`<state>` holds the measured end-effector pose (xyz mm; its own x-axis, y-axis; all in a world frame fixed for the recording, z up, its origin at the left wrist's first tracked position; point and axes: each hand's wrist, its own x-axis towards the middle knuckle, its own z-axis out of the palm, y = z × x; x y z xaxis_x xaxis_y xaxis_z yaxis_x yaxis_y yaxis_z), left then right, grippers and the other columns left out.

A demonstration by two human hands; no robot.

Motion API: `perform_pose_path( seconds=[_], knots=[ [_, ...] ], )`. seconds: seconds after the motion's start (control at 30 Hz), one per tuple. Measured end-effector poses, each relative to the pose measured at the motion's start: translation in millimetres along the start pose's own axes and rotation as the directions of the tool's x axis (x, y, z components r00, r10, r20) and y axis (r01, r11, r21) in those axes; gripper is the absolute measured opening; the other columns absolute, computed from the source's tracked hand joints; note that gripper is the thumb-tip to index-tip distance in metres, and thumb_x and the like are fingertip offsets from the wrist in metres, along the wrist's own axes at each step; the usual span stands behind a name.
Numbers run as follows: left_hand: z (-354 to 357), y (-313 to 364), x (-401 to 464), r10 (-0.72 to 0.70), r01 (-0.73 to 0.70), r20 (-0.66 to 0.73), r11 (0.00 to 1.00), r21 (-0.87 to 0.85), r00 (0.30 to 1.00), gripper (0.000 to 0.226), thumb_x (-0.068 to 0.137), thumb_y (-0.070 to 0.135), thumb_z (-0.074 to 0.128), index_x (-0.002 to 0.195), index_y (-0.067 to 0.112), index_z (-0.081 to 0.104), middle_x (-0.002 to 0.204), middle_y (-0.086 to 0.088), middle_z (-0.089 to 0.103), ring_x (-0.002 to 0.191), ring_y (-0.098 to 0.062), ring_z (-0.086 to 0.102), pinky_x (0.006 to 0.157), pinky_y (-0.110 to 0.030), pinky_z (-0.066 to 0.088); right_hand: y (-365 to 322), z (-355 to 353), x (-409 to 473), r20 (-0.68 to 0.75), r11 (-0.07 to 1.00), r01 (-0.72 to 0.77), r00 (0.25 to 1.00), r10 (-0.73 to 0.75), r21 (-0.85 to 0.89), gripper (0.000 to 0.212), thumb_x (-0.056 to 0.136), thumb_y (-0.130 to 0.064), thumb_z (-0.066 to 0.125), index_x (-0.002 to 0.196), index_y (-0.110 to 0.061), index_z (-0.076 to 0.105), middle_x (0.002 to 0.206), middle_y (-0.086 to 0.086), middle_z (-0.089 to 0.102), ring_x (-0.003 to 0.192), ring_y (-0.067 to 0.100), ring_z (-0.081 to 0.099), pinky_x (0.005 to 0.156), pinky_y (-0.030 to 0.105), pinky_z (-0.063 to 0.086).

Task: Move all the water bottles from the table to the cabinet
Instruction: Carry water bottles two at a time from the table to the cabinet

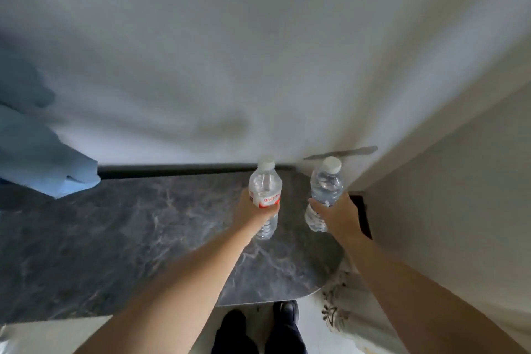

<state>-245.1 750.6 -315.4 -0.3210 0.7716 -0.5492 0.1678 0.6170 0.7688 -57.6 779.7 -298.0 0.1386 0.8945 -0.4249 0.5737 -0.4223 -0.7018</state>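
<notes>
A: What fills the view, biggest first?

B: A pale grey-white wall (258, 52) at the far side, blurred. Below it, a dark grey marble-patterned tabletop (129, 238) with a rounded near-right corner. A crumpled blue cloth (43, 152) lies at the far left, cut off by the frame edge.

A: And the hands?

B: The left hand (253, 210) is wrapped round a clear plastic water bottle with a red-and-white label (265, 187), white cap up. The right hand (339, 215) grips a clear plastic water bottle without a visible label (326, 187), just to its right.

A: Are the bottles standing on the table?

B: Can't tell; both are upright over its far-right part, fingers hiding their middles. Dark shoes (258, 325) show near the bottom edge.
</notes>
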Motion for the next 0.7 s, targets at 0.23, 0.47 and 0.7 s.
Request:
perform_pose_path(
  seconds=[0.23, 0.47, 0.7],
  knots=[
    [47, -14, 95, 0.127, -0.139, -0.096, 0.982, -0.129, 0.987, 0.058, 0.071, 0.032, 0.082, 0.119, 0.027, 0.049, 0.102, 0.010, 0.067, 0.092, -0.004, 0.065, 0.080, -0.023, 0.052, 17, 59, 104, -0.054, 0.985, 0.084, 0.996, -0.077, 0.148, 0.060, 0.075, -0.027, 0.080, 0.127, -0.011, 0.052, 0.109, 0.001, 0.063, 0.097, 0.015, 0.059, 0.081, 0.023, 0.045],
    [65, -40, 156, 0.162, -0.194, -0.189, 0.967, -0.167, 0.969, 0.059, 0.072, 0.022, 0.083, 0.118, 0.034, 0.048, 0.107, 0.013, 0.061, 0.104, -0.010, 0.061, 0.085, -0.022, 0.046, 39, 109, 158, -0.041, 0.971, 0.114, 0.993, -0.108, 0.211, 0.067, 0.077, -0.026, 0.079, 0.133, -0.017, 0.045, 0.118, -0.003, 0.059, 0.107, 0.014, 0.056, 0.092, 0.026, 0.046],
    [75, -62, 172, 0.230, -0.247, -0.153, 0.963, -0.109, 0.961, 0.062, 0.072, 0.014, 0.083, 0.122, 0.026, 0.047, 0.108, 0.012, 0.063, 0.101, 0.000, 0.063, 0.074, 0.000, 0.046, 52, 117, 174, -0.043, 0.973, 0.122, 0.992, -0.116, 0.197, 0.068, 0.078, -0.025, 0.078, 0.135, -0.015, 0.044, 0.123, 0.002, 0.060, 0.109, 0.015, 0.057, 0.093, 0.027, 0.049]
  ],
)
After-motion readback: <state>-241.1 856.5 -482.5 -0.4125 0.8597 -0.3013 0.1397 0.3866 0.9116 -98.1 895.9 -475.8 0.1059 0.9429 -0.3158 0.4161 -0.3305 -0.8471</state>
